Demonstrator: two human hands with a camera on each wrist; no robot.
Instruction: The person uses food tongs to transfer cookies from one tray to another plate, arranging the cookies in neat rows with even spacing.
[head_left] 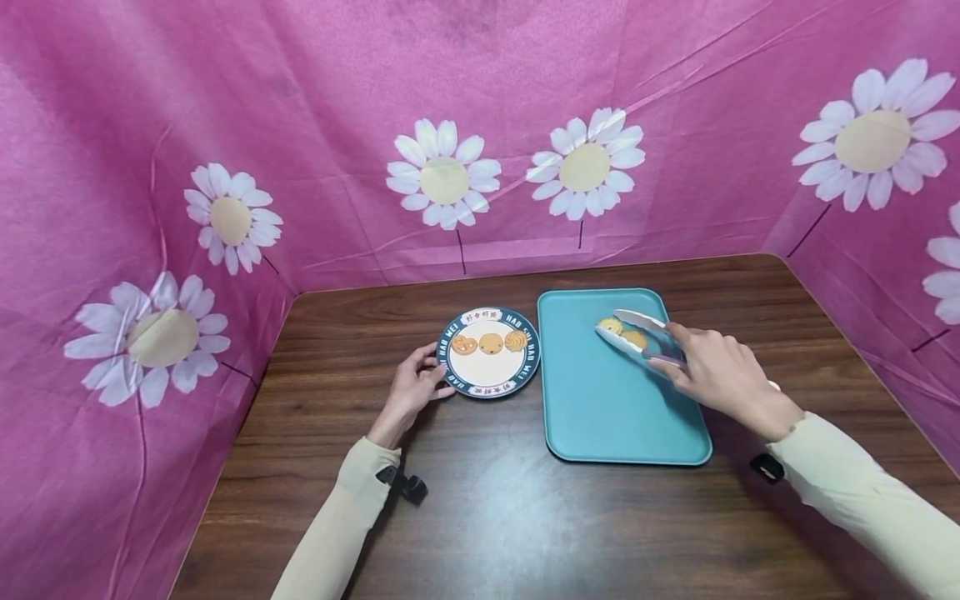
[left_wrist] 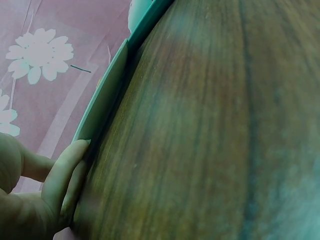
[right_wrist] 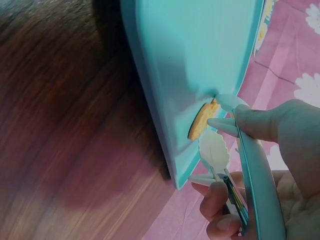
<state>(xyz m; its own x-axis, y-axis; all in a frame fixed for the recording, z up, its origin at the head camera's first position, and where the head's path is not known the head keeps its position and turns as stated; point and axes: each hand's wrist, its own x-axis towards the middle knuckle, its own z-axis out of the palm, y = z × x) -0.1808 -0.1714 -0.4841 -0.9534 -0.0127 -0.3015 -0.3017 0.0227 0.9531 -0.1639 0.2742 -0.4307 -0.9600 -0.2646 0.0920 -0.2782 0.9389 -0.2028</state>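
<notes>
My left hand (head_left: 415,382) grips the left rim of a round plate (head_left: 487,377), white with a dark lettered border and pictures of biscuits. From the side, its fingers (left_wrist: 62,177) bend at the plate's edge, close to the wood. My right hand (head_left: 716,367) holds a pair of tongs (head_left: 630,346) over the far part of a turquoise tray (head_left: 607,417). Between the parted arms of the tongs lie a pale yellow pastry (head_left: 609,325) and a tan biscuit (head_left: 637,339). In the right wrist view the biscuit (right_wrist: 202,120) lies on the tray beside the tongs' tips.
Tray and plate stand side by side on a dark wooden table (head_left: 472,475). Pink cloth (head_left: 517,83) with white daisies hangs behind and along both sides. A black strap device is on the left wrist (head_left: 405,483) and another on the right (head_left: 767,468).
</notes>
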